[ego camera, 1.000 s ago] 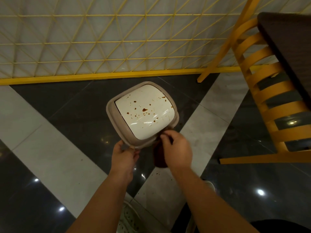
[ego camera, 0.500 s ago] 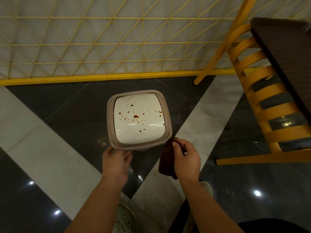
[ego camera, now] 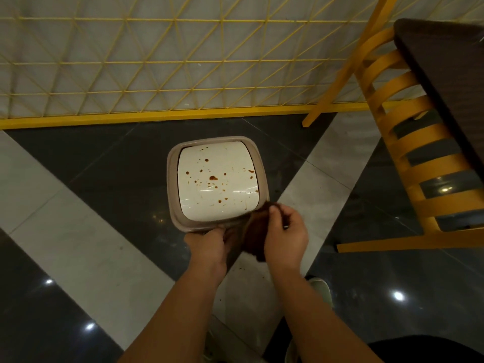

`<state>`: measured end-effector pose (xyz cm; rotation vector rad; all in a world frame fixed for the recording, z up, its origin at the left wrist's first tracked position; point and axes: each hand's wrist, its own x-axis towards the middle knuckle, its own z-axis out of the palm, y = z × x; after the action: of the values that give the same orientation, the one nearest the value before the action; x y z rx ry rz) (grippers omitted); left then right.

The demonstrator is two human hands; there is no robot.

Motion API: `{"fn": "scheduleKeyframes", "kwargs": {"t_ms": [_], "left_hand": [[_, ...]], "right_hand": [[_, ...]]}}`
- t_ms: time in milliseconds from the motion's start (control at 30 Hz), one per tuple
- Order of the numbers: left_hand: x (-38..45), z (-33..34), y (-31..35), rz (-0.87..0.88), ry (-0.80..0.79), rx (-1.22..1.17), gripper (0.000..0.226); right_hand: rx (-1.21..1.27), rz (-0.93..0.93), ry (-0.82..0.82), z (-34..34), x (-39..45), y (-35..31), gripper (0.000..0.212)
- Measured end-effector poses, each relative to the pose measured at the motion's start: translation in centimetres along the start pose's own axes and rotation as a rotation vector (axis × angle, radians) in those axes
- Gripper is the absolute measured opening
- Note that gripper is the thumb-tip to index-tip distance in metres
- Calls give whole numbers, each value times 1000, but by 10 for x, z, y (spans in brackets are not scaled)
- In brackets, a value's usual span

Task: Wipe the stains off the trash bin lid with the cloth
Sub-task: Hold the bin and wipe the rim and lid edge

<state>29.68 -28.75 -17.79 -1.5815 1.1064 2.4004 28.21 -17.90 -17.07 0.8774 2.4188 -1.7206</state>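
Note:
A small trash bin stands on the floor, seen from above. Its white lid (ego camera: 217,179) sits in a taupe rim (ego camera: 172,195) and carries several brown stain spots around its middle. My left hand (ego camera: 209,243) grips the near edge of the rim. My right hand (ego camera: 285,235) holds a dark brown cloth (ego camera: 255,237) pinched between thumb and fingers; the cloth hangs at the bin's near right corner, touching the rim, and reaches none of the stains.
A yellow lattice fence (ego camera: 183,61) on a yellow base rail runs behind the bin. A yellow slatted chair (ego camera: 408,163) and a dark tabletop (ego camera: 450,74) stand to the right. The floor is glossy dark and pale tile. My shoes show below.
My left hand slid right along the near rim toward the middle. My right hand with the cloth moved back up against the bin's near right corner after dropping away.

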Motion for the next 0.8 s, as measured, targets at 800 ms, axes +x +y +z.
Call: {"fn": "scheduleKeyframes", "kwargs": {"t_ms": [800], "left_hand": [[5,-9,2,11,-29,140,53]], "right_hand": [[-258,19,-197,0,-21,39,10]]}}
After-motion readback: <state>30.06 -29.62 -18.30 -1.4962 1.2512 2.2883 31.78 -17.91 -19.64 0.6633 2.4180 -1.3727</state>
